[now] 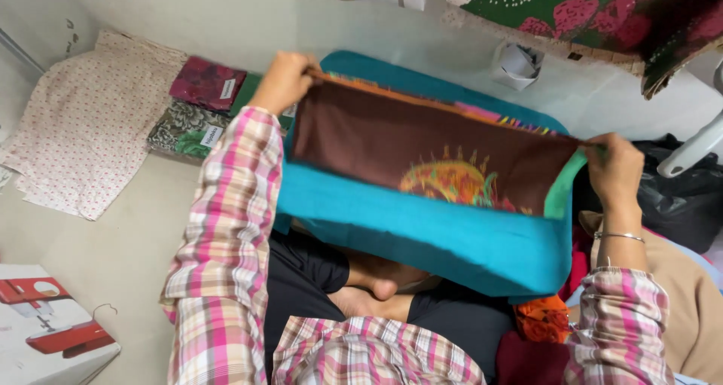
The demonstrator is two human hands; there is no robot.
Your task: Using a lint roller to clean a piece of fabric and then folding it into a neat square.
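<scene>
plaid sleeves (pixel 226 227) lead to left hand (pixel 285 80) and right hand (pixel 614 170), each grip pinched on brown cloth (pixel 422 148) (stretched taut).

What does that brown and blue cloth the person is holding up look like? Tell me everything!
The cloth looks like soft woven fabric, folded over. A dark brown panel carries an orange and green sun-like pattern, with a wide teal band below and behind it and a striped, many-coloured edge along the top. It is stretched wide and hangs above the person's lap. The left hand pinches its top left corner and the right hand grips its right end.
</scene>
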